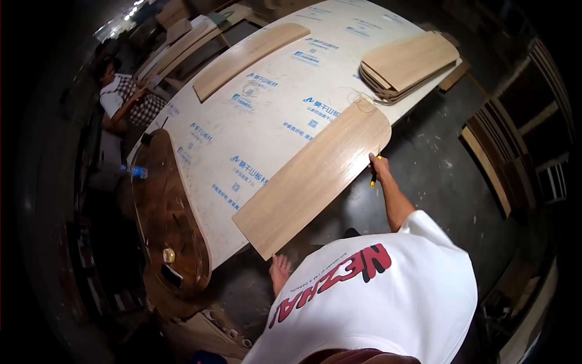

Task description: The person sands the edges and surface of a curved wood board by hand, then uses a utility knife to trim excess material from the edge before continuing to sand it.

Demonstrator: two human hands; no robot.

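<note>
A long wood-grain board point(315, 176) with one rounded end lies on the large white printed sheet, its near edge toward me. My right hand point(379, 165) is closed around a yellow utility knife point(373, 178) at the board's rounded end. By the board's square near corner is my left hand point(280, 269), fingers stretched out and apart; the thumb side is close to the corner, and I cannot tell whether it presses on it. Thin curled strips point(362, 103) lie by the rounded end.
The white sheet point(212, 164) carries another board point(251, 57) at the far left and a stack of rounded boards point(409, 64) at the far right. A brown oblong panel point(167, 206) stands left, holding a phone point(171, 275) and a tape roll point(168, 255). Another person point(130, 100) sits beyond.
</note>
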